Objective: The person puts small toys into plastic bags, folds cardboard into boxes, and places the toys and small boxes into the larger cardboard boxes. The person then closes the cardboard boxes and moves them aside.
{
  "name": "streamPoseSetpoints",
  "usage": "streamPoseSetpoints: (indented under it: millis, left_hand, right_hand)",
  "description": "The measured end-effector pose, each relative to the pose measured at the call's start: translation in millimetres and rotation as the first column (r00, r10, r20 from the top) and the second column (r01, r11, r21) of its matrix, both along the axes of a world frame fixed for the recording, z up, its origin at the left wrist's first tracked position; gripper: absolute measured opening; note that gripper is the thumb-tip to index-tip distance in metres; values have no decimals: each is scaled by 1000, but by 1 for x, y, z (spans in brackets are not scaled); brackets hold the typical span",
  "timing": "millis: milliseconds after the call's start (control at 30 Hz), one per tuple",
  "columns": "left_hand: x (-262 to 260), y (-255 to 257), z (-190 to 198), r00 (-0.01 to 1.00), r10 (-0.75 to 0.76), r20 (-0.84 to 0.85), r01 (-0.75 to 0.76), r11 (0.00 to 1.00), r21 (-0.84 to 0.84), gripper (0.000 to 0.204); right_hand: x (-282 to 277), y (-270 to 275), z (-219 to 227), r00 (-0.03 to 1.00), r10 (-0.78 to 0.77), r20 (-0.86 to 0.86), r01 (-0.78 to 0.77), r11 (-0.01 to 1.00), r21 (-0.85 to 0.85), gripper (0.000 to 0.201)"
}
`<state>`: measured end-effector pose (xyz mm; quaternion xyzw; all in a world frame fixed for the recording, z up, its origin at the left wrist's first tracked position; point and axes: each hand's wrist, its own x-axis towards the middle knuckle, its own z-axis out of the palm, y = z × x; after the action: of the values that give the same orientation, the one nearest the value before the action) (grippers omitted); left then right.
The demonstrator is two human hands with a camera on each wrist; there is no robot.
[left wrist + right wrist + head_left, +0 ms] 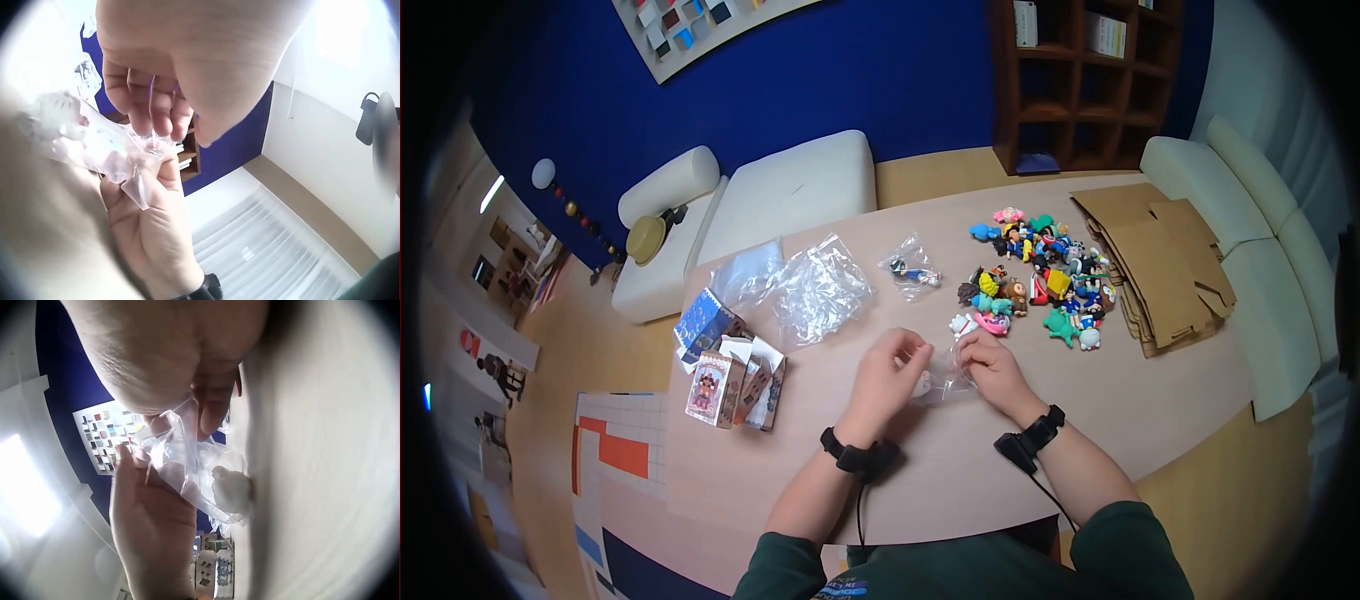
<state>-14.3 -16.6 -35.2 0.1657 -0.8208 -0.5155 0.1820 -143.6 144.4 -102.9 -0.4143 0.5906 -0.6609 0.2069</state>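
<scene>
Between my hands is a clear plastic bag (952, 384) with a small white figure (231, 489) inside, low over the table. My right hand (994, 372) pinches the bag's edge between thumb and fingers. Opposite it, my left hand (888, 372) has its fingers loosely bent, with the fingertips (161, 128) right at the bag's upper edge and the thumb apart from them. In the left wrist view the white figure (59, 125) shows blurred through the plastic. Just beyond the hands lie a white figure (962, 325) and a pink figure (994, 324).
A pile of colourful figures (1040, 262) spreads beyond my right hand, beside flattened cardboard (1155, 262). A bagged figure (914, 270) lies ahead. Crumpled clear bags (825, 292) and opened small boxes (718, 385) occupy the table's left side.
</scene>
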Motion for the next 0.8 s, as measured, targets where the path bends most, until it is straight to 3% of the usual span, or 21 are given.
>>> streamPoseSetpoints:
  millis: [67, 133, 233, 300, 400, 467, 500, 533, 567, 600, 633, 700, 800]
  left_hand:
    - [2, -14, -7, 981, 98, 165, -73, 986, -149, 31]
    - [5, -19, -13, 964, 33, 264, 12, 986, -165, 38]
    - [4, -19, -16, 961, -38, 273, 51, 998, -42, 39]
    - [3, -23, -19, 933, -190, 306, 129, 970, 208, 37]
    - [1, -27, -16, 898, -281, 338, 171, 932, 320, 37]
    - [2, -23, -21, 914, -294, 280, 177, 909, 376, 38]
    - [2, -21, -23, 928, -299, 221, 181, 883, 434, 39]
    - [2, -18, -24, 928, -299, 221, 181, 883, 433, 39]
    - [4, -11, -14, 932, -326, 159, 149, 743, 653, 38]
    - [5, -6, -6, 937, -336, 91, 116, 549, 828, 38]
    - [5, -4, -2, 937, -336, 91, 117, 549, 827, 38]
    - [1, -2, 4, 902, -428, 58, 105, 349, 931, 35]
    - [-5, -2, -15, 919, -392, 49, 97, 344, 934, 32]
  right_hand:
    - [0, -3, 2, 992, -8, 126, 3, 999, 46, 26]
    - [4, -4, 7, 996, -2, 92, -2, 999, 43, 31]
    - [5, -4, 10, 997, 10, 75, -13, 999, 42, 39]
    - [6, -3, 9, 996, 15, 93, -19, 999, 42, 42]
    - [3, -1, 7, 999, -44, 12, 43, 997, 60, 40]
    - [4, -4, 0, 902, -13, 432, 68, 991, -112, 29]
    - [3, -3, -3, 902, -13, 431, 68, 991, -113, 29]
    - [1, -2, -5, 821, 28, 571, 75, 985, -156, 30]
    - [0, -1, -6, 718, 75, 692, 88, 976, -197, 31]
    - [0, -1, -2, 718, 76, 692, 88, 976, -198, 31]
    - [0, 0, 4, 692, 84, 717, 119, 966, -228, 30]
    - [-1, 1, 8, 668, 94, 738, 153, 954, -259, 29]
    - [-5, 1, 3, 632, 118, 766, 198, 931, -307, 25]
